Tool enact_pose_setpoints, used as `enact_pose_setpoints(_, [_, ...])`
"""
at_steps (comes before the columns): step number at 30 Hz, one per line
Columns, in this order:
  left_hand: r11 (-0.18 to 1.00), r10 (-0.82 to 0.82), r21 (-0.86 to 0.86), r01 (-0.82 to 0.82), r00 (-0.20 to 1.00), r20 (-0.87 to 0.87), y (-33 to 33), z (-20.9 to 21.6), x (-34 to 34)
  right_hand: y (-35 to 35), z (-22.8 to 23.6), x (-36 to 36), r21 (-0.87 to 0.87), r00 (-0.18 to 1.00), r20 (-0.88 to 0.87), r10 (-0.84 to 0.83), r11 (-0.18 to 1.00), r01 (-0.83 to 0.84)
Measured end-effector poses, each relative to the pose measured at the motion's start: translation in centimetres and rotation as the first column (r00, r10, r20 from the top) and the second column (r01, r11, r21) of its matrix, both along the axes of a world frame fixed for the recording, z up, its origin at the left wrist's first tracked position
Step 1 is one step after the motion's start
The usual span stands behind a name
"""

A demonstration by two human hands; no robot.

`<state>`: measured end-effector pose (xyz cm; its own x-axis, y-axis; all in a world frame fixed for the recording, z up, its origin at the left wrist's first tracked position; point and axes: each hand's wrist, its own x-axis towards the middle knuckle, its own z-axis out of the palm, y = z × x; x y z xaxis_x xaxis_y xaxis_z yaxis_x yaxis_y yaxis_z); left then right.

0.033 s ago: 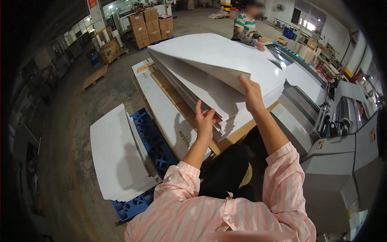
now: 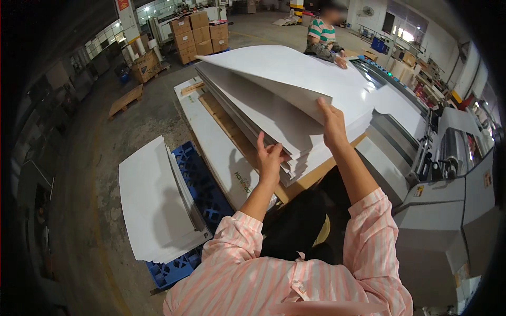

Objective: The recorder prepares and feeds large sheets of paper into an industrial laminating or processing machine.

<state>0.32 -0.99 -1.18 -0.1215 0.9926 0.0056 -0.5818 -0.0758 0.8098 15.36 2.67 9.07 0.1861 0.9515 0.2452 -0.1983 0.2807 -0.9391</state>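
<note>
our right fingers (image 2: 322, 105) pinch large white paper sheet (image 2: 284, 68), far corner now higher, gap wider; left fingers (image 2: 261, 142) half-open at white paper stack (image 2: 299, 162), grip unclear.

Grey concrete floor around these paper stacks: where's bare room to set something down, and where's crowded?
Bare grey concrete floor lies between the low white paper stack on the blue plastic pallet and the brown wooden pallet. Crowded: the tall white paper stack, left hand and right hand at its near end.
</note>
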Motion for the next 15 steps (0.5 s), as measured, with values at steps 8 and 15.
enact_pose_setpoints(8, [0.990, -0.131, 0.031, 0.135, 0.987, -0.090, -0.4, 0.5, 0.2, -3.1, -3.7, -0.1, 0.194, 0.369, 0.920, -0.134, 0.972, -0.132])
enact_pose_setpoints(15, [0.988, -0.105, 0.074, 0.135, 0.942, -0.320, -0.2, -0.7, 0.4, -4.1, -3.5, 0.0, 0.497, 0.150, 0.866, -0.476, 0.792, -0.354])
